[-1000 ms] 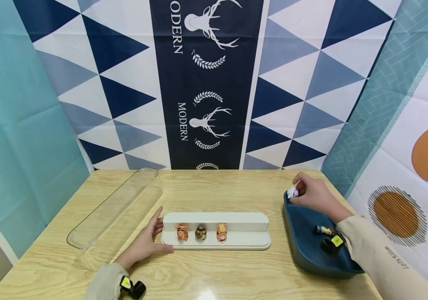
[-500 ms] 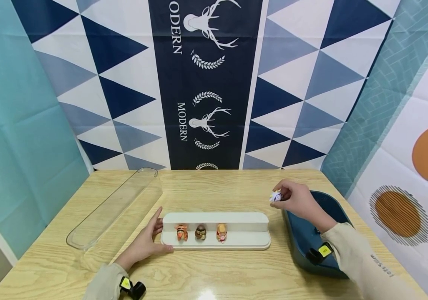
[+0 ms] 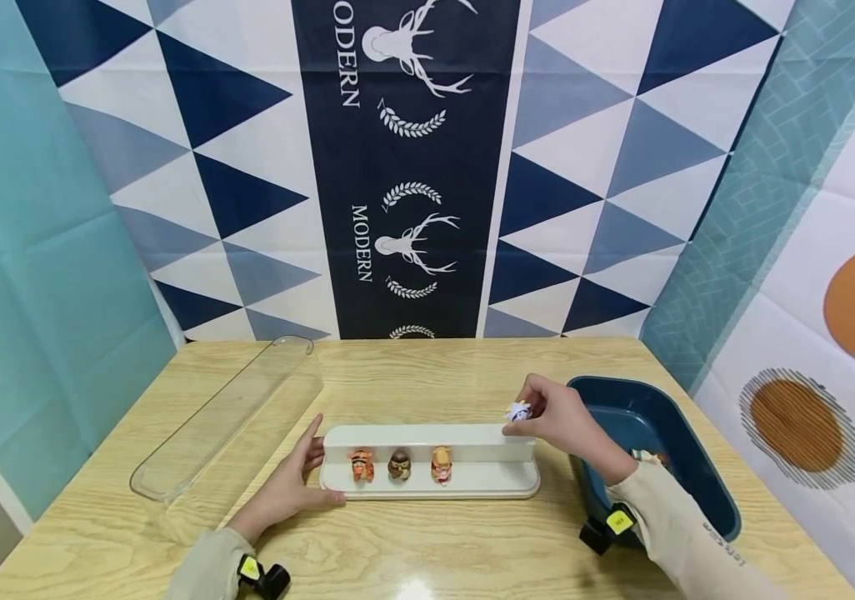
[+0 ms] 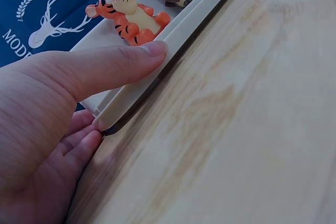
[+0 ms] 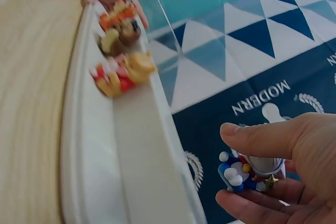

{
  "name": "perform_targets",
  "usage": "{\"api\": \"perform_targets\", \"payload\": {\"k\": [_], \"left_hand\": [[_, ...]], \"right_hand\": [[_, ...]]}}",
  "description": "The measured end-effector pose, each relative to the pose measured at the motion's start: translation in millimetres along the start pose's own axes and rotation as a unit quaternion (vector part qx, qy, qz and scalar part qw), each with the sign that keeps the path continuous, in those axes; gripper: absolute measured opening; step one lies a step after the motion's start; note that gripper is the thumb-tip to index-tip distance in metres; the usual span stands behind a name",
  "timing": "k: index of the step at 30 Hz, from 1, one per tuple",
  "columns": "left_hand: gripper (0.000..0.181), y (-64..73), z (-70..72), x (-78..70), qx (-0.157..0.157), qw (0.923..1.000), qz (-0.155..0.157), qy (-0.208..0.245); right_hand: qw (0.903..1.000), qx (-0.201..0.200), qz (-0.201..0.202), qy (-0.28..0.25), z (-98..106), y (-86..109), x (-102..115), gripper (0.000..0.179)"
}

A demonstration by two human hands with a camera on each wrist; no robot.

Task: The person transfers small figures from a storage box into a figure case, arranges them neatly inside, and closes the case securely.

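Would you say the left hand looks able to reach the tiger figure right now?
Probably yes: the left hand holds the white tray at the end nearest the tiger figure, with nothing visible between them.

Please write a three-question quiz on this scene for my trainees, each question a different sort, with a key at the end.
1. How many figurines sit on the white stand?

2. The left hand is: a) pinching a figurine; b) touching the stand's left end; c) reaching into the blue bin.

3. Fill in the blank: among the figurines on the stand, the ____ sits between the other two.

Key:
1. Three.
2. b.
3. Owl.
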State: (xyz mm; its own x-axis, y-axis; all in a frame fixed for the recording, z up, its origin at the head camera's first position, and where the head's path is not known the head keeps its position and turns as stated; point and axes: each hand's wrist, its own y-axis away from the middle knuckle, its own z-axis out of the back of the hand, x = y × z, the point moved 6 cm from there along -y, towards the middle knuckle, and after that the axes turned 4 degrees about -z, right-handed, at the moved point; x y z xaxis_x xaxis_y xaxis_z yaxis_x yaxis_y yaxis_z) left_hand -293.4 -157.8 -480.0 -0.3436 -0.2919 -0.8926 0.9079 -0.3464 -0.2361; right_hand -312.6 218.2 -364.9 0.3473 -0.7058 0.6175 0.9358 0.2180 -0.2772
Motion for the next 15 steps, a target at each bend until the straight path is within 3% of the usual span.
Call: {"api": "perform_targets", "payload": {"k": [6, 15], "left_hand": [[0.126, -0.5, -0.2, -2.0, 0.003, 1.0000, -0.008, -0.004], [0.126, 0.1, 0.2, -2.1, 0.004, 1.0000, -0.005, -0.006]], "right_hand": [[0.9997, 0.010, 0.003, -0.024, -20.9, 7.0, 7.3, 0.044], [0.9999, -0.012, 0.007, -0.007, -45.8, 17.9, 14.8, 0.047]]}}
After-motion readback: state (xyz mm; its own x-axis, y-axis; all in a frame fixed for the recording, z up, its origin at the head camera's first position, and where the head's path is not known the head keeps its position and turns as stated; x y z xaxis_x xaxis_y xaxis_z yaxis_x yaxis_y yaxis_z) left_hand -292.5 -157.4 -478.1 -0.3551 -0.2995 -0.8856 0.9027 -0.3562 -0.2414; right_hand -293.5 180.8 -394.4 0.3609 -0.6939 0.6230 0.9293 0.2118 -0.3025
